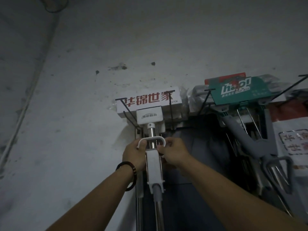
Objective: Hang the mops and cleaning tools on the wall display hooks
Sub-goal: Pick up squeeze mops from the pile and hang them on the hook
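Head view, and it is dim: I see the white mop (154,170) upright against the stained wall (83,80). Its boxed head (146,101), printed with red lettering, sits up on the black wire hooks (170,110). The left hand (135,155) is wrapped around the left end of the mop's white squeeze handle (150,140). The right hand (173,152) curls at the right end, gripping it too, I think, though shadow hides the fingertips. Just to the right, a grey mop (241,132) with a teal label (240,91) hangs from neighbouring hooks.
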Demonstrator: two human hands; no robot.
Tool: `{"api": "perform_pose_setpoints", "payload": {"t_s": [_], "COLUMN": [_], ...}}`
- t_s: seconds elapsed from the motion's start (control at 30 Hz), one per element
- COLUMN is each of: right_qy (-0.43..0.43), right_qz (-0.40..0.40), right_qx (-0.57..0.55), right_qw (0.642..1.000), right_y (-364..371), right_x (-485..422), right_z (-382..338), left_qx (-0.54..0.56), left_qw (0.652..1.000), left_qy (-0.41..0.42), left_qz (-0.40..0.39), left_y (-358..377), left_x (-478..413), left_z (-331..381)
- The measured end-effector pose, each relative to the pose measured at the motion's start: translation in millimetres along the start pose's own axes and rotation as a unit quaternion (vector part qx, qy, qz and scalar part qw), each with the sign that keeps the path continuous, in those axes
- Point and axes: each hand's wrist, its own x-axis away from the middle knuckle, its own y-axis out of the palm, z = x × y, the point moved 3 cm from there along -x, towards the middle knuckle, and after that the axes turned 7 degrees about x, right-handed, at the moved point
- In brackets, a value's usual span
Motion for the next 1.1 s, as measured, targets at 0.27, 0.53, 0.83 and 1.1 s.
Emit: {"api": "perform_pose_setpoints", "payload": {"t_s": [0.27, 0.53, 0.83, 1.1], "right_qy": [0.01, 0.012, -0.041, -0.026], "right_qz": [-0.046, -0.031, 0.028, 0.027], "right_qx": [-0.019, 0.042, 0.103, 0.139], "right_qw": [0.999, 0.999, 0.993, 0.99], "right_y": [-6, -3, 13, 37], "right_x": [2, 10, 83, 214], "right_z": [7, 4, 39, 93], "left_qx": [0.011, 0.013, 0.021, 0.013], "left_qw": [1.0, 0.998, 0.984, 0.954], "left_qy": [-0.011, -0.049, -0.157, -0.265], "left_qz": [-0.016, -0.038, -0.081, -0.141], "left_y": [4, -2, -36, -78], "left_x": [-1, 16, 89, 226], "left_z": [-15, -7, -14, -79]}}
